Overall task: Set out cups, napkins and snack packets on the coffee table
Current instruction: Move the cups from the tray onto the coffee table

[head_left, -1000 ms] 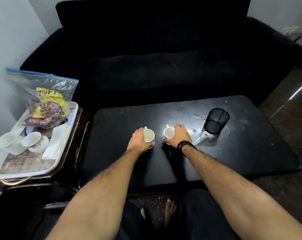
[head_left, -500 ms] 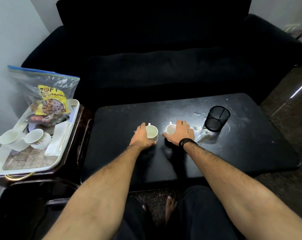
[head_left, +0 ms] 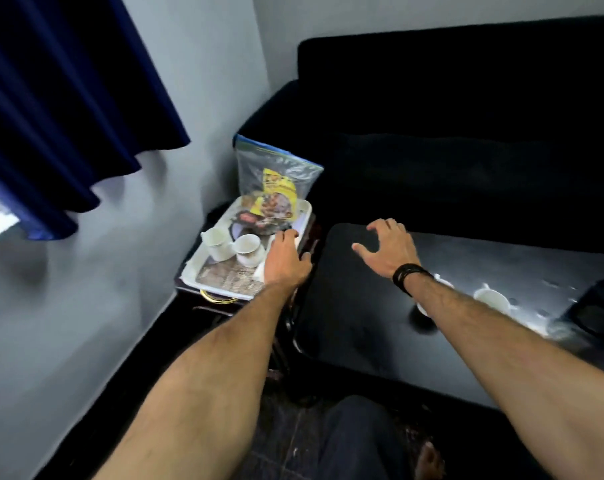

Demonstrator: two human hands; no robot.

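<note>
Cups are sitting on the black coffee table at the right; we are seeing one of them whole, while our right forearm is covering most of the second, so only slivers of white are showing either side of the arm. Two more white cups are standing side by side on the white tray at the left, which is resting on a dark side stand just beside the table. What look like folded white napkins are lying along the tray's near right edge, largely hidden under our left hand, and blur is making them hard to read. We are holding that hand palm down over the tray's right rim with fingers loosely curled; we cannot tell whether it is gripping anything. Our right hand, with a dark band at the wrist, is hovering over the table's left end, fingers spread wide and holding nothing. A clear zip bag with snack packets inside is leaning at the tray's far end against the black sofa. A black mesh holder is being cut off at the right edge. A blue curtain is hanging at the upper left.
</note>
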